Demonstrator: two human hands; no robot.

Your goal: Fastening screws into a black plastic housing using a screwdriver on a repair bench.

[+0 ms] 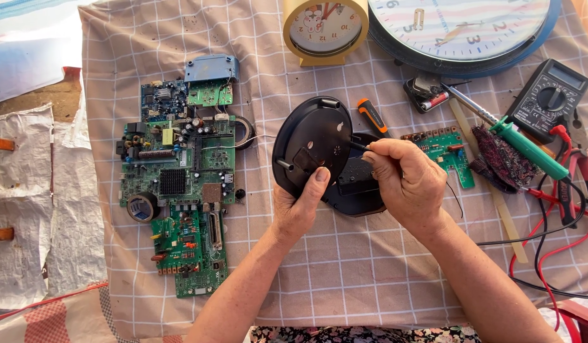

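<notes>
**Now: black clock back in both hands**

Centrally, I see my left hand (298,206) gripping the black round clock back (313,145), thumb pressed on its rear face. My right hand (405,184) is closed around a thin tool (359,147), its tip touching the casing. Circuit boards (179,184) lie at nine o'clock, a green soldering iron (528,147) at three, a yellow clock (325,28) at twelve.

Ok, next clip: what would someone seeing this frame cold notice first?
Dead centre, the left hand props up a round black clock back while the right hand works a thin tool into it. To the left lie several green circuit boards on the checked cloth. Along the top edge sit a small yellow clock and a big blue-rimmed wall clock.
</notes>
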